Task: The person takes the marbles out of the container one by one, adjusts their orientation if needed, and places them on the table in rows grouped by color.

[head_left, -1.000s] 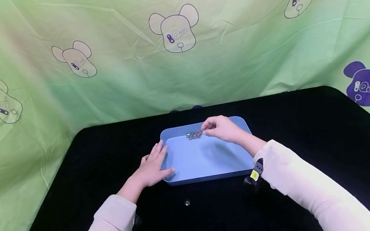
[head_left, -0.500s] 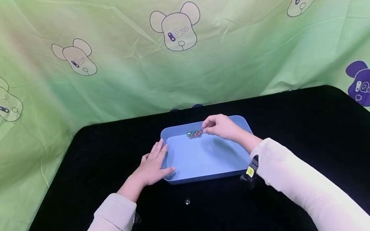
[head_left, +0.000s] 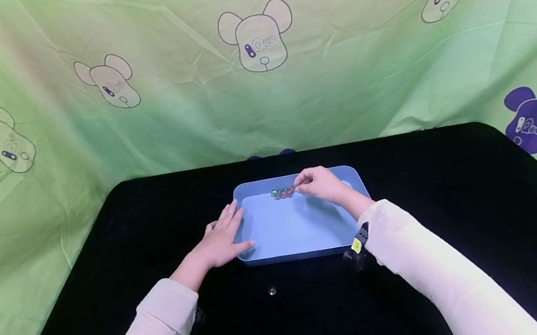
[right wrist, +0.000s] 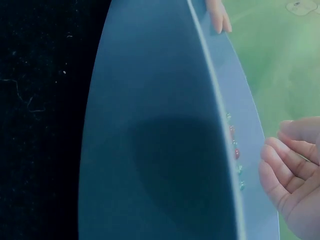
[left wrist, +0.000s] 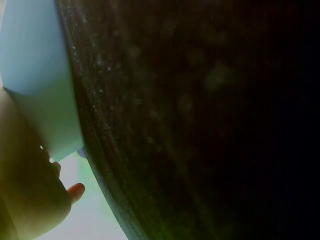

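A light blue tray (head_left: 304, 226) sits mid-table on black cloth. Several small red and green beads (head_left: 283, 192) lie in a row along its far wall, also seen as beads (right wrist: 235, 147) in the right wrist view. My right hand (head_left: 321, 182) reaches over the tray with curled fingers (right wrist: 285, 160). Its thumb and forefinger pinch the bead at the row's right end. My left hand (head_left: 222, 242) lies flat with straight fingers against the tray's left wall (left wrist: 40, 75), holding nothing.
One small clear bead (head_left: 272, 291) lies on the black cloth (head_left: 466, 218) just in front of the tray. Green printed fabric (head_left: 254, 76) rises behind and on both sides of the table.
Both hands stay where they were. The right forearm has crept slightly left toward the tray, and the head view has tilted a little.
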A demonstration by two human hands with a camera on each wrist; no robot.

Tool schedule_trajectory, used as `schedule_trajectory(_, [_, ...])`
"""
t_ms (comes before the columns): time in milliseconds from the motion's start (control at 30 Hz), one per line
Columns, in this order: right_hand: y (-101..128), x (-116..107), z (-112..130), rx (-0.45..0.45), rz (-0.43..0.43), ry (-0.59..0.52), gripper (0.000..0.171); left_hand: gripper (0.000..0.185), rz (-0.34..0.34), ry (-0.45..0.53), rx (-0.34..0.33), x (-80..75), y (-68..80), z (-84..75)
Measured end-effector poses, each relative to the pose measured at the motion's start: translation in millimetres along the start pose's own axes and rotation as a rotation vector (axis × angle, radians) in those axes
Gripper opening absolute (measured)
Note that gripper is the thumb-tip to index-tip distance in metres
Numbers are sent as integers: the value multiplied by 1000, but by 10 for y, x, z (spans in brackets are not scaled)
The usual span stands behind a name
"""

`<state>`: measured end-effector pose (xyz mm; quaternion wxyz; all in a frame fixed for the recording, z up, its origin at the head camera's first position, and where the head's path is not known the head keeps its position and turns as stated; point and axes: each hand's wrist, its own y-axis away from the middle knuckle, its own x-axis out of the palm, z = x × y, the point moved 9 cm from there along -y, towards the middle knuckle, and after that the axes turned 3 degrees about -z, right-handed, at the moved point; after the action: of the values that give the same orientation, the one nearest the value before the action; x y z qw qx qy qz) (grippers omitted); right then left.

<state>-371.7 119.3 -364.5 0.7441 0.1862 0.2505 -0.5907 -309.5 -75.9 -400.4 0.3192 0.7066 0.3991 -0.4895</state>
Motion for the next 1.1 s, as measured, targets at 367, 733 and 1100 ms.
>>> schedule_trajectory(367, [-78,60,-22,9,11,-13,16,78,1,3,0,-24,-17,10])
schedule_trajectory(733, [-126,135,-86,11,7,-8,15,78,9,-2,-5,-16,-18,17])
schedule_trajectory(1100, [-208,186,-156,14,-5,26,13,77,4,-1,-4,-14,-35,43])
